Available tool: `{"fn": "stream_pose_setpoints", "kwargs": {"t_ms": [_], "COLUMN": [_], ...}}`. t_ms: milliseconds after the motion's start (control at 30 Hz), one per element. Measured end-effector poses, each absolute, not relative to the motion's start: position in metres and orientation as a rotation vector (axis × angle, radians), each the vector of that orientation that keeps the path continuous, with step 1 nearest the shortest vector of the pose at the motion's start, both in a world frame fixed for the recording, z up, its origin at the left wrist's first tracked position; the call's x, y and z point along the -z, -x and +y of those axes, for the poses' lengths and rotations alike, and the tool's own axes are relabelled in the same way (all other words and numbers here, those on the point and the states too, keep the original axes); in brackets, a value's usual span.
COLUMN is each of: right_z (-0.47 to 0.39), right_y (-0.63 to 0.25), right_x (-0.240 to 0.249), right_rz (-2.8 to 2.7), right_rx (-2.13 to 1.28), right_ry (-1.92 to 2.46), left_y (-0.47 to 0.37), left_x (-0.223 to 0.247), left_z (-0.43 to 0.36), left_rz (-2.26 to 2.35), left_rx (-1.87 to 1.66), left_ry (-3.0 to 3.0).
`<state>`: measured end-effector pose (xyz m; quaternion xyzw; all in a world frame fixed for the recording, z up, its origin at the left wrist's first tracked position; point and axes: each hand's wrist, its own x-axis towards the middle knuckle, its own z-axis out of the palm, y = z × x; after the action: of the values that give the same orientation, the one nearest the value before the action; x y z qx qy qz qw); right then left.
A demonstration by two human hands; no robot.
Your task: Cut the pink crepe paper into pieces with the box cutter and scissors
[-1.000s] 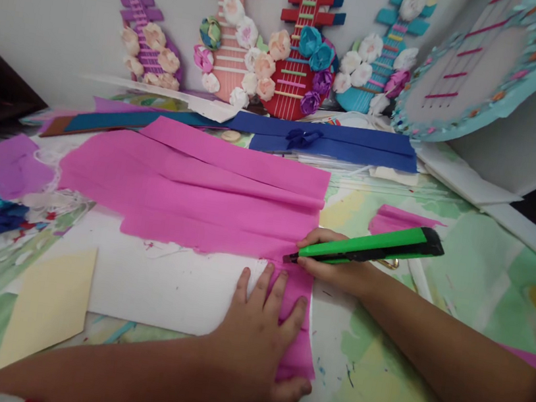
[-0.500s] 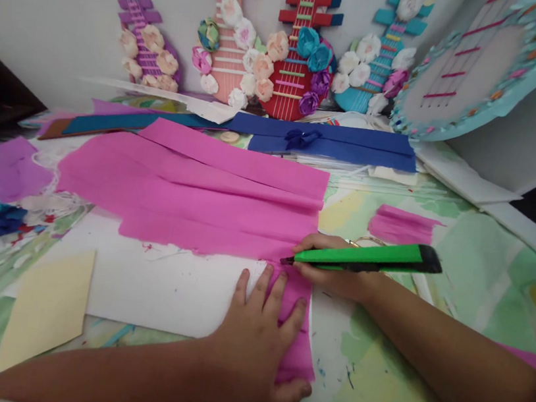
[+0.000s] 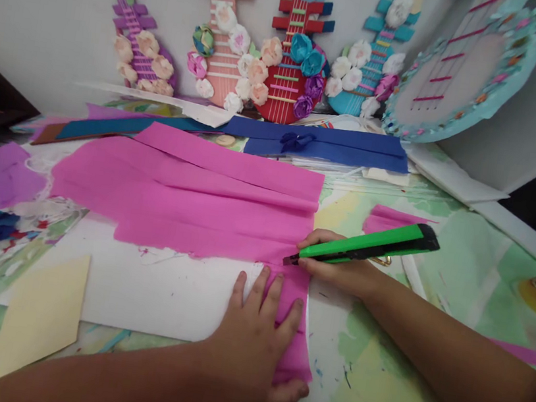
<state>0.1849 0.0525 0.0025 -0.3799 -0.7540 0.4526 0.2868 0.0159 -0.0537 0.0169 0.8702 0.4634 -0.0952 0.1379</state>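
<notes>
A large sheet of pink crepe paper (image 3: 197, 211) lies over a white board (image 3: 146, 290). My left hand (image 3: 253, 339) is spread flat with fingers apart, pressing on the pink paper's lower right part and the board's edge. In my right hand (image 3: 333, 263) is a green and black utility knife (image 3: 372, 242), held at a slant. Its dark tip points left and rests at the pink paper, just above my left fingertips.
Decorated paper instruments, including a red one (image 3: 285, 97), lean on the wall behind. Folded blue paper (image 3: 326, 144) lies in front of them. Purple paper (image 3: 9, 175) and scraps sit left, a cream sheet (image 3: 39, 322) nearer, a pink scrap (image 3: 380, 218) right.
The view has shifted slightly. The utility knife in my right hand has tilted up a little at its rear end and sits slightly farther from my left fingers. My left hand keeps its place on the paper.
</notes>
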Motion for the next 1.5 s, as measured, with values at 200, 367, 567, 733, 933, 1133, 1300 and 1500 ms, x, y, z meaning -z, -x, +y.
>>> {"fn": "stream_pose_setpoints", "kwargs": {"t_ms": [200, 367, 567, 733, 933, 1133, 1300, 1500], "right_z": [0.0525, 0.0521, 0.0520, 0.0534, 0.0550, 0.0550, 0.0530, 0.0517], "right_y": [-0.1837, -0.1831, -0.1832, -0.1838, -0.1851, -0.1848, -0.1825, -0.1818], "right_x": [-0.0030, -0.0032, -0.0061, -0.0056, -0.0025, -0.0014, 0.0010, 0.0021], "right_rz": [-2.027, -2.014, -1.991, -2.011, -2.024, -2.038, -2.103, -2.143], "right_rx": [-1.232, -1.255, -1.290, -1.285, -1.278, -1.261, -1.154, -1.078], "right_ry": [1.021, 1.031, 1.022, 0.999, 1.008, 1.004, 0.974, 0.986], "left_y": [-0.0166, -0.0168, -0.0175, -0.0167, -0.0174, -0.0183, -0.0187, -0.0176], "left_x": [-0.0210, -0.0215, -0.0237, -0.0242, -0.0228, -0.0242, -0.0247, -0.0259], "left_z": [-0.0527, -0.0537, -0.0527, -0.0519, -0.0508, -0.0516, -0.0522, -0.0502], "left_rz": [1.321, 1.328, 1.320, 1.317, 1.317, 1.314, 1.314, 1.301], "left_rx": [0.250, 0.256, 0.272, 0.291, 0.314, 0.310, 0.314, 0.343], "left_ry": [-2.487, -2.473, -2.441, -2.448, -2.459, -2.432, -2.432, -2.438]}}
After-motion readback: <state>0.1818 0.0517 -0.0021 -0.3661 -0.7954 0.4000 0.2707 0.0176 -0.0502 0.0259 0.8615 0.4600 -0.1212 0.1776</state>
